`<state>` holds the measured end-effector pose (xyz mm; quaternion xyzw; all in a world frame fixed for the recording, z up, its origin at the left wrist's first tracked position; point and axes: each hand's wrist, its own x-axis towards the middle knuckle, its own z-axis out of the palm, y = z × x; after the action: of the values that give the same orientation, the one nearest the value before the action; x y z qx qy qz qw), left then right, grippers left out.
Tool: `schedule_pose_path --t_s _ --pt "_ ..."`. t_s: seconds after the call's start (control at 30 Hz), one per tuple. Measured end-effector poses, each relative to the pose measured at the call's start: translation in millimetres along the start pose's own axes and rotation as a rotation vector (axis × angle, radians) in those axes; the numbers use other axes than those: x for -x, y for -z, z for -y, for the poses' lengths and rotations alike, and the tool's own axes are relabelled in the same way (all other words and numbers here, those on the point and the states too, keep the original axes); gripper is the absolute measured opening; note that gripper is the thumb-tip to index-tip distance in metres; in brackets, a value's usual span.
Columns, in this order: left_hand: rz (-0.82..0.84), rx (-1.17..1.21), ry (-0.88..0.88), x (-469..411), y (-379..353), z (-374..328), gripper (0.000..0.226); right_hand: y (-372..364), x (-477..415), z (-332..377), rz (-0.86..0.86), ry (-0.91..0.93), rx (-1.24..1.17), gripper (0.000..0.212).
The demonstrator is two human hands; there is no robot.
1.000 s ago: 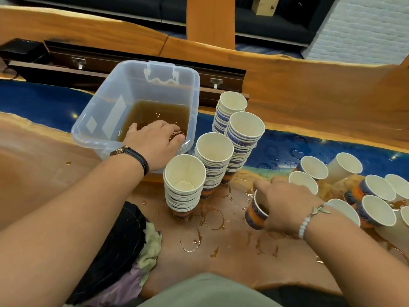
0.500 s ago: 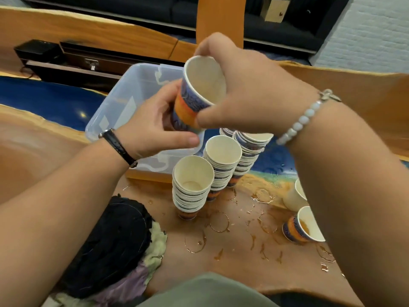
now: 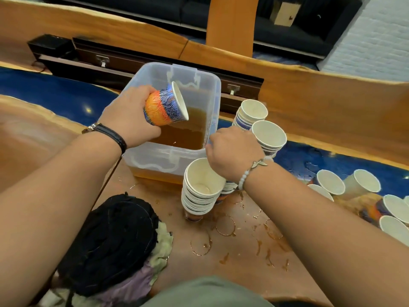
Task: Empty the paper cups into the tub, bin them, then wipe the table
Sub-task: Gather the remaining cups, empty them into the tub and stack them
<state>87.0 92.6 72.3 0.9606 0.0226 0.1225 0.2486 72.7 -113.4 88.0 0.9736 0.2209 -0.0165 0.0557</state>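
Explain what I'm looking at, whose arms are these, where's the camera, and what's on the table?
No machine here: the arms belong to a person wearing a camera on the head, so you see down over their own hands. The left hand grips a patterned paper cup, tipped over a clear tub of brown liquid. The right hand is by the tub's near corner; what it holds is hidden. On the table are stacks of empty cups, loose cups, a heap of cloths and brown spill rings.

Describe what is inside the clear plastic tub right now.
Brown liquid pools across the floor of the clear tub. The left hand holds a patterned paper cup tipped over it. Whatever lies beneath that hand and cup is hidden.
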Motion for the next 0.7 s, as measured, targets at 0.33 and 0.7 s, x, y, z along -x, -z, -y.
schedule_pose_path --t_s 0.33,0.7 --pt "0.084 -0.314 0.025 -13 1 5 0.064 -2 3 2 -0.003 -0.024 -0.008 0.032" --pt "0.047 -0.149 0.005 -9 2 -11 0.063 -2 -1 -1 0.015 -0.014 0.004 0.034"
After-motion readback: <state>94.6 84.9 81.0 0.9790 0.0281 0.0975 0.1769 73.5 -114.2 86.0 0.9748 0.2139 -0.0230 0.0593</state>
